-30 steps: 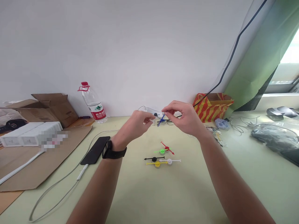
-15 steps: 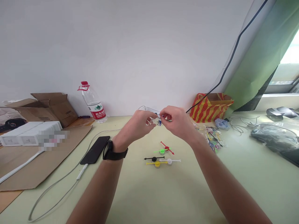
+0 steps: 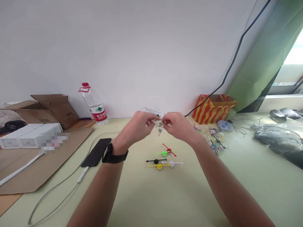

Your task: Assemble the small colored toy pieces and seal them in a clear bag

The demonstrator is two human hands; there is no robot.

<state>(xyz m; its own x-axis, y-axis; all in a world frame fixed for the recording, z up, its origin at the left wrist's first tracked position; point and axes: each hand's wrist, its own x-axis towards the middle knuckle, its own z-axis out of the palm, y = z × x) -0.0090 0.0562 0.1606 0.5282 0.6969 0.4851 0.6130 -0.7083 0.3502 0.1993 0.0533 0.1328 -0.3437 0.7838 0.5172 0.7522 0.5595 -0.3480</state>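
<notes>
Right hand (image 3: 176, 126) came in beside left hand (image 3: 140, 126) vs 1 s ago; likely 2-handed work now. Right fingers look pinched on blurred arrow spinner (image 3: 160, 130) between hands; left fingers' hold: can't tell.

Free rm nearside (arrow spinners (image 3: 164, 154) beyond)

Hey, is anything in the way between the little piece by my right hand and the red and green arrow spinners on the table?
Nothing visible stands in the way: no object shows between the small blurred piece beside your right hand and the red spinner or green spinner.
</notes>
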